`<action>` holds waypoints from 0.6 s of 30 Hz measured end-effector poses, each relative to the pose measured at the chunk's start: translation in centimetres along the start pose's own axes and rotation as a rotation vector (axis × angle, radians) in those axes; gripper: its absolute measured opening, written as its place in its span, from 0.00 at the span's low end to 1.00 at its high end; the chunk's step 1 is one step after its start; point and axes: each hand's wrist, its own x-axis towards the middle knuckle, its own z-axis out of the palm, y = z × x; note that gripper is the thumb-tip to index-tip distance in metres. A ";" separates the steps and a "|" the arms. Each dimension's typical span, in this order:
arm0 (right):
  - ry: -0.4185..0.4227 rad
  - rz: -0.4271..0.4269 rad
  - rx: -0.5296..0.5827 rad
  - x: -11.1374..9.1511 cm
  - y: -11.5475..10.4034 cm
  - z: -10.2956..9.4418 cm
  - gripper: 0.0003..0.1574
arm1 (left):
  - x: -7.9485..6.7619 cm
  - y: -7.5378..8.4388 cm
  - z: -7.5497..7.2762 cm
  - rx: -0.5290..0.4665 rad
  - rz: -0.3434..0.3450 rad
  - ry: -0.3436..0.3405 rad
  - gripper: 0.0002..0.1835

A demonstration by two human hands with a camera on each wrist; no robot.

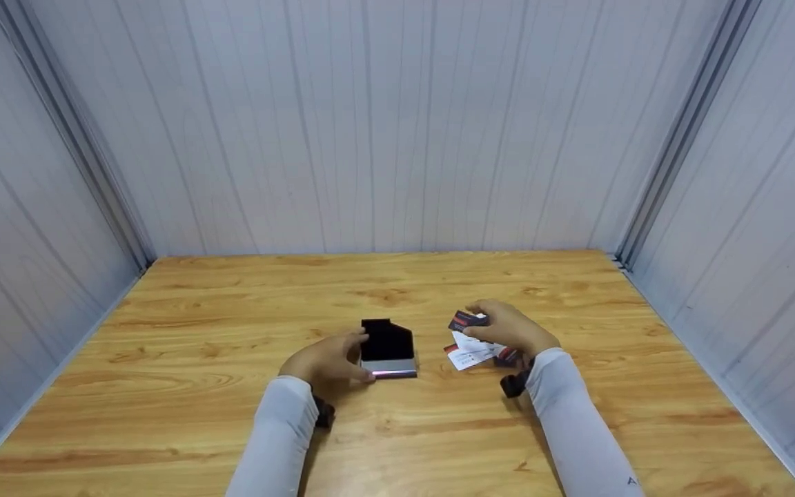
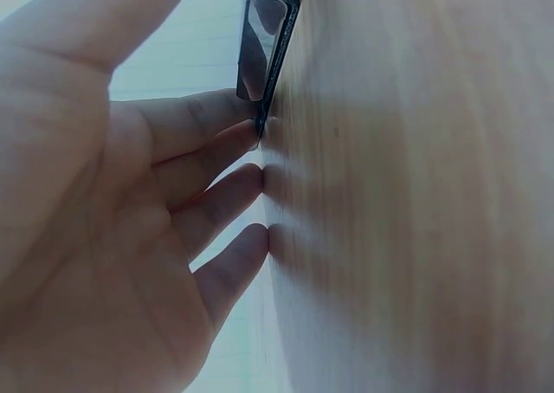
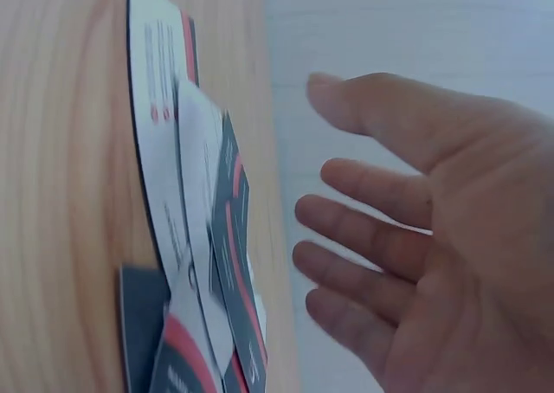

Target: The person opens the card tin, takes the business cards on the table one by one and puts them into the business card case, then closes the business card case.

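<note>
On a yellow-brown wood-grain bench [image 1: 384,449], touching a flat black case with a shiny silver band [image 1: 388,346], using the left hand [image 1: 327,359] with fingers spread wide. Farther right, hovering over overlapping white, black and red rectangular cards [image 1: 468,355] with the right hand [image 1: 509,330], fingers wide.

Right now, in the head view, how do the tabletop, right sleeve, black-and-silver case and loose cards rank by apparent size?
1. Tabletop
2. Right sleeve, cut off by the frame
3. Black-and-silver case and loose cards: too alike to rank, since the cards are partly hidden
</note>
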 end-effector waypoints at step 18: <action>0.036 0.309 -0.103 -0.7 2.5 -0.6 0.55 | -0.1 -0.1 0.1 -0.010 0.002 0.005 0.49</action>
